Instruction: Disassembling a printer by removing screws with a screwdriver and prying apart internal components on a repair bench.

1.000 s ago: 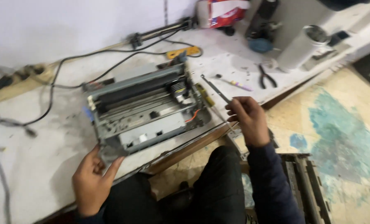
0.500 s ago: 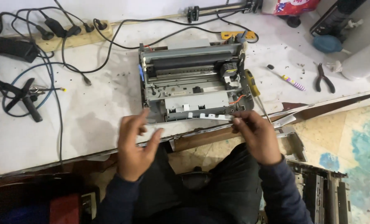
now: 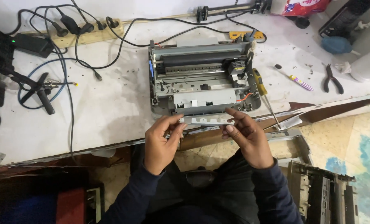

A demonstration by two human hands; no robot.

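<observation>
A grey printer with its cover off (image 3: pixel 201 79) sits on the white workbench (image 3: pixel 110 108), rollers and carriage exposed. Just in front of it I hold a long flat grey metal strip (image 3: pixel 208 120) level between both hands. My left hand (image 3: pixel 162 141) pinches the strip's left end. My right hand (image 3: pixel 247 137) grips its right end with fingers and thumb. The strip hovers at the printer's front edge; contact with it is unclear.
A yellow-handled screwdriver (image 3: pixel 263 92) lies right of the printer, with a small brush (image 3: pixel 295 79) and pliers (image 3: pixel 332 79) farther right. A power strip (image 3: pixel 85 33) and cables crowd the back left. Grey printer housing parts (image 3: pixel 322 191) lie on the floor at my right.
My view swung left and steadied over the printer. My right hand left the screwdriver area and both hands came together at the printer's front, now holding the metal strip.
</observation>
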